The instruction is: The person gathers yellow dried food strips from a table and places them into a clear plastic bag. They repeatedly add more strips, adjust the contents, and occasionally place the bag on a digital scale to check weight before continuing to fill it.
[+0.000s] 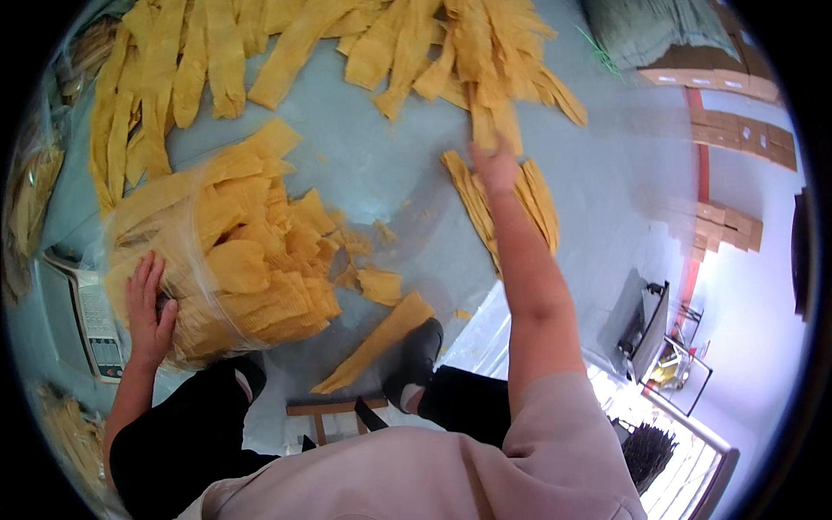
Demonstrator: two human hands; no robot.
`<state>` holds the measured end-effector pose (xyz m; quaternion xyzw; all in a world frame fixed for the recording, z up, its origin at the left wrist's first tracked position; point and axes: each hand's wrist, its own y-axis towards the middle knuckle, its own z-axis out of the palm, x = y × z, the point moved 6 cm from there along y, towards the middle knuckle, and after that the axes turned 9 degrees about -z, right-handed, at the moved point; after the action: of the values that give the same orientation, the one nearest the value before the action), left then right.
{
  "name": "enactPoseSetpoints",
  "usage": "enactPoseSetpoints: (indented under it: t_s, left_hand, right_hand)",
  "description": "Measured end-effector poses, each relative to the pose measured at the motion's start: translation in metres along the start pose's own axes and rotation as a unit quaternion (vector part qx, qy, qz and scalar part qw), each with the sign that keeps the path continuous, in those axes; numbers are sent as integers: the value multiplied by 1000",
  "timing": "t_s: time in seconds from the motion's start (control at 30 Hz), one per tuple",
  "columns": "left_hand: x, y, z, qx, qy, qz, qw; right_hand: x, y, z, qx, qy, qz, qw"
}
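The left forearm [130, 394] rises from the near left to the left hand [149, 303], palm down, fingers [156, 270] extended toward the far side, thumb [166, 319] spread to the right. The right arm [520, 256] reaches farther, elbow [544, 310] nearly straight; the right hand [497, 167] is blurred, its finger pose unclear. The legs [184, 425] are apart.

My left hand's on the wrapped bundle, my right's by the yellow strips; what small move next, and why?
Probably firm up your right hand on the yellow strip beside it: it is at the strip's near end, blur hides whether it grips, and your left hand rests against the wrapped bundle.
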<state>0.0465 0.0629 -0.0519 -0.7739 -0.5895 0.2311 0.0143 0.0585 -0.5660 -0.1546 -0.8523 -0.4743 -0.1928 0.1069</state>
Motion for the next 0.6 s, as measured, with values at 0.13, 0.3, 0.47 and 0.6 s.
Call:
enactPoseSetpoints:
  t_s: [0.13, 0.3, 0.47, 0.6]
  left_hand:
    - [2, 1, -4, 32, 3, -18, 999]
    - [1, 7, 1, 40, -11, -5, 999]
    - [3, 7, 1, 29, -3, -9, 1000]
    - [3, 8, 8, 13, 1, -7, 1000]
  right_hand:
    - [-49, 57, 10, 56, -110, 119, 985]
    - [-29, 88, 47, 131, -88, 74, 985]
    - [47, 68, 57, 123, -172, 70, 975]
    - [89, 27, 82, 198, -102, 0, 975]
